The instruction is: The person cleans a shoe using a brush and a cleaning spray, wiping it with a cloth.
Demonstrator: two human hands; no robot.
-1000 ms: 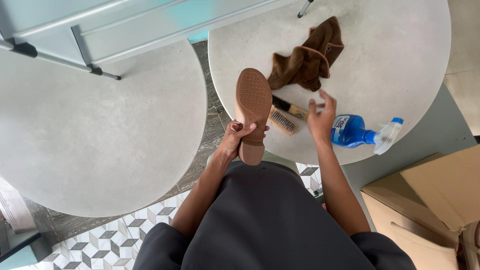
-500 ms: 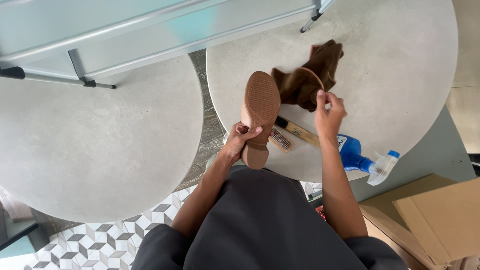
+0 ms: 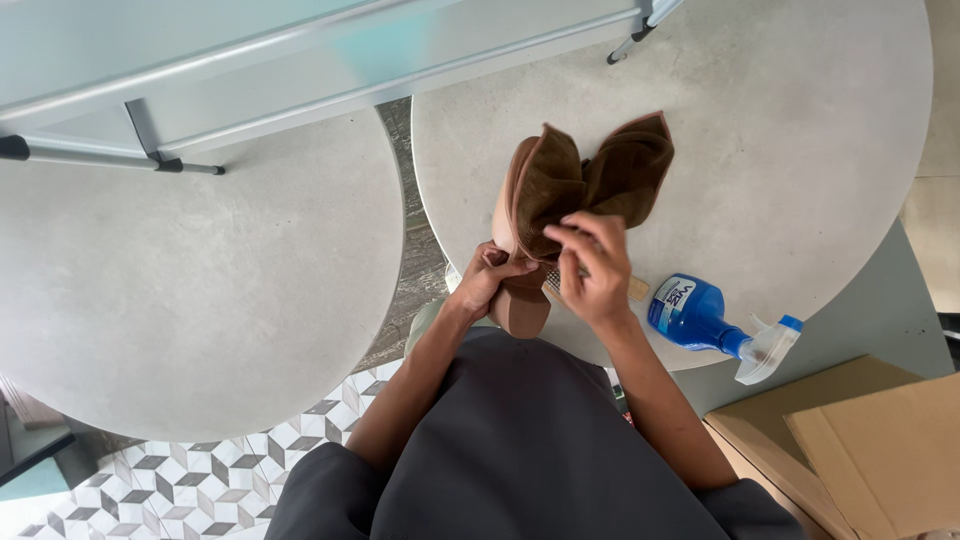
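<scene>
Two hands, left hand (image 3: 487, 275) gripping shoe (image 3: 505, 235), right hand (image 3: 592, 268) pressing cloth (image 3: 590, 180)

— Which labelled containers are present?
— One blue spray bottle (image 3: 700, 318) lies on its side near the edge of the round table (image 3: 800, 150). Its label (image 3: 678, 296) is white with blue print.
— Any packaging?
— Brown cardboard boxes (image 3: 860, 450) stand on the floor, lower right, flaps open.
</scene>
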